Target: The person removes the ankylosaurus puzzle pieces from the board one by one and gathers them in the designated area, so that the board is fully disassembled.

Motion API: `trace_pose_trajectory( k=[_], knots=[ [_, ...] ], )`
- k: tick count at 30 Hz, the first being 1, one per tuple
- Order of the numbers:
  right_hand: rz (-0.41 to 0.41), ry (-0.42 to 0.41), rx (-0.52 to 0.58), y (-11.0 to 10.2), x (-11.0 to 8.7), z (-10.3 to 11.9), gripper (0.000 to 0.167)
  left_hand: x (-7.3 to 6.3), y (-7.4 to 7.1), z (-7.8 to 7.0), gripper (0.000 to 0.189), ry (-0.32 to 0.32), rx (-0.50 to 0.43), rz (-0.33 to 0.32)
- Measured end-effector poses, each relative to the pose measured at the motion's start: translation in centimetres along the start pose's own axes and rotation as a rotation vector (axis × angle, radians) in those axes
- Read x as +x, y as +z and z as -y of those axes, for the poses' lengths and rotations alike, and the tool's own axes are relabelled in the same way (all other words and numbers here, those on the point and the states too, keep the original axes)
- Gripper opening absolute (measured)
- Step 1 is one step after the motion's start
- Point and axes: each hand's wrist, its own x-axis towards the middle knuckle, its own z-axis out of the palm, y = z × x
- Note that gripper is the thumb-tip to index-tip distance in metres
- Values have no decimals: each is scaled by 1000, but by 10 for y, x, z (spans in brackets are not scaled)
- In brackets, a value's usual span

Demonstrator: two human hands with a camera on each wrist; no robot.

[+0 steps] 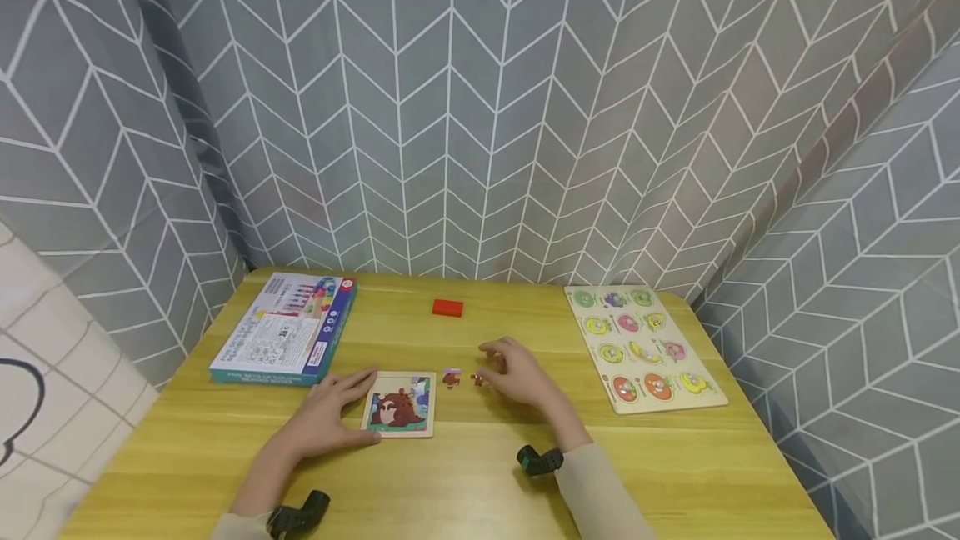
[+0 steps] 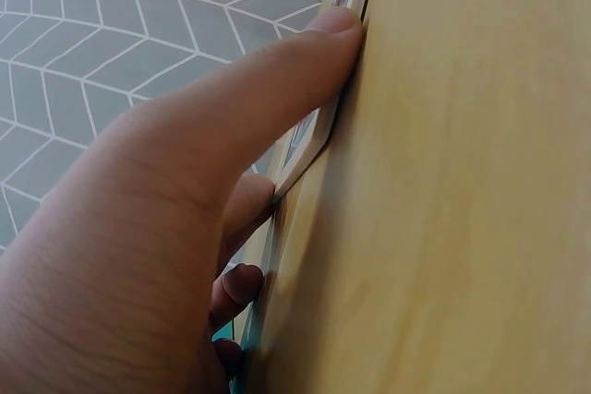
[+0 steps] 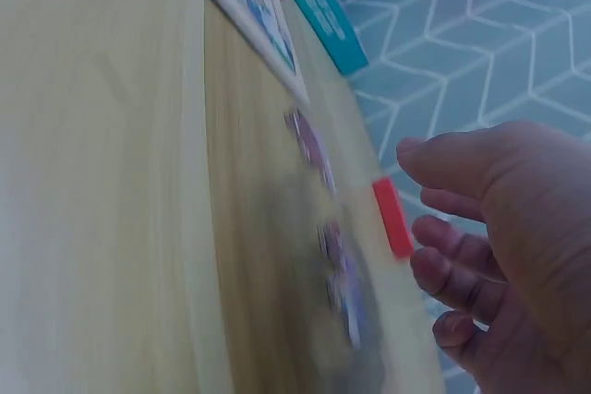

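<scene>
A small wooden-framed jigsaw puzzle (image 1: 401, 419) with a reddish-brown creature on it lies flat on the table. My left hand (image 1: 326, 413) holds its left side, forefinger at the far corner and thumb at the near one; in the left wrist view the thumb (image 2: 286, 76) lies against the frame's edge. Two loose puzzle pieces (image 1: 452, 377) (image 3: 312, 149) lie right of the frame. Over the right-hand piece (image 1: 477, 379) hovers my right hand (image 1: 517, 373), thumb and fingers apart with nothing between them; the right wrist view shows the pieces blurred and apart from the fingertips.
A red block (image 1: 447, 307) lies beyond the pieces. At the left is a blue-edged box (image 1: 288, 332), close to the left hand's fingers. A wooden fruit-picture peg board (image 1: 641, 348) lies at the right. A patterned curtain (image 1: 465, 148) hangs behind the table.
</scene>
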Motion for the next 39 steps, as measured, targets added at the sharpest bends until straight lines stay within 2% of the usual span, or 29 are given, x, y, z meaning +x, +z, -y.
trace_pose_trajectory(
  k=[4,8,12,16,28,39],
  knots=[
    [51,-33,-31,6,15,23,39,1,0,3,108,-6,-1,5],
    [99,-75,-30,21,25,38,35,1,1,3,108,-7,1,-2],
    [144,-125,-34,41,25,47,28,-2,3,0,108,-10,-5,2],
    [184,-141,-78,51,24,55,24,-2,2,0,108,-12,1,5],
    [224,-153,-191,50,33,63,24,6,-8,-3,109,-21,4,19],
    [231,-110,-219,53,33,69,18,4,-4,0,108,-15,1,18]
  ],
)
